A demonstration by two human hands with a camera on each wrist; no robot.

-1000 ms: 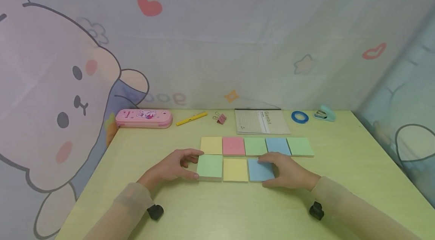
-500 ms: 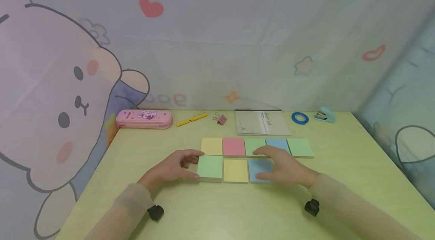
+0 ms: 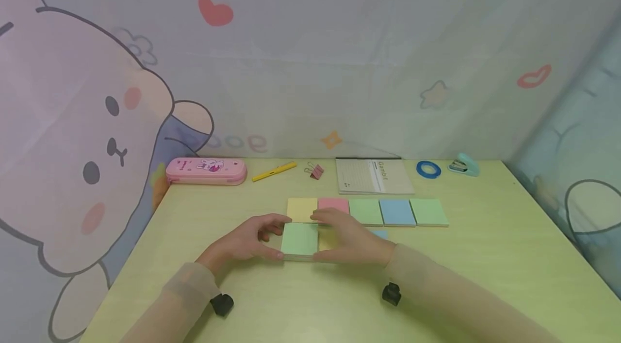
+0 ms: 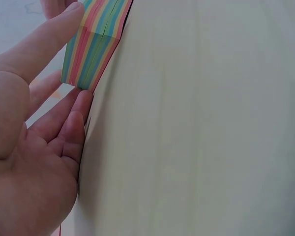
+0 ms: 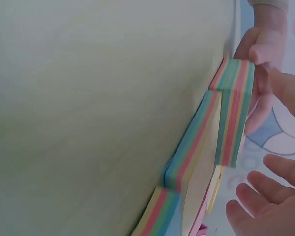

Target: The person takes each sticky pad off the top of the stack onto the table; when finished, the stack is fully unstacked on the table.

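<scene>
A thick green-topped stack of sticky notes (image 3: 299,238) lies at the left of the front row, its edges striped in several colours. My left hand (image 3: 242,237) holds its left side, thumb at the near corner and fingers at the far one. Over the front row's yellow sticky-note pad (image 3: 326,239) reaches my right hand (image 3: 356,240), thumb and fingers spread wide beside the stack's right side. In the right wrist view a gap shows between these right fingers (image 5: 270,191) and the stack. A blue sticky-note pad (image 3: 380,234) is mostly hidden beneath the right hand.
Behind runs a row of pads: yellow (image 3: 302,208), pink (image 3: 333,204), green (image 3: 366,212), blue (image 3: 397,212) and green (image 3: 429,212). Along the back edge lie a pencil case (image 3: 206,171), yellow pen (image 3: 274,171), binder clip (image 3: 315,171), notebook (image 3: 371,177), blue tape roll (image 3: 428,169) and stapler (image 3: 464,165).
My right hand has let go of the front blue pad and moved left, over the yellow pad and up to the green-topped stack. The left hand stays in place.
</scene>
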